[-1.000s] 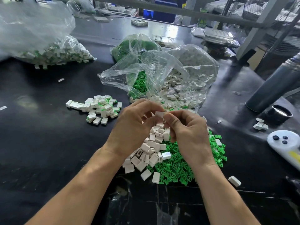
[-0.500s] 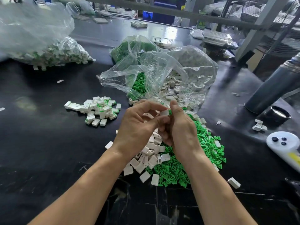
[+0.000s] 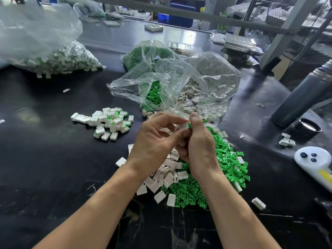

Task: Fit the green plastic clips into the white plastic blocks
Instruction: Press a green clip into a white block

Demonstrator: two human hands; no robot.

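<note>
My left hand (image 3: 154,142) and my right hand (image 3: 199,144) meet above the middle of the black table. Together they pinch one white plastic block (image 3: 184,126); a green clip (image 3: 190,125) shows at its right edge under my right thumb. Below my hands lies a heap of loose white blocks (image 3: 167,177), and to its right a heap of loose green clips (image 3: 226,168). A small pile of blocks with green clips in them (image 3: 109,121) lies to the left.
An open clear bag (image 3: 179,87) with green clips and white blocks lies behind my hands. Another bag of fitted blocks (image 3: 53,60) is at far left. At right stand a grey cylinder (image 3: 305,97), a black cap (image 3: 309,128) and a white controller (image 3: 316,159).
My hands have risen slightly and turned; the right hand rolled so its thumb now presses the green clip at the block's side. The piles have not moved.
</note>
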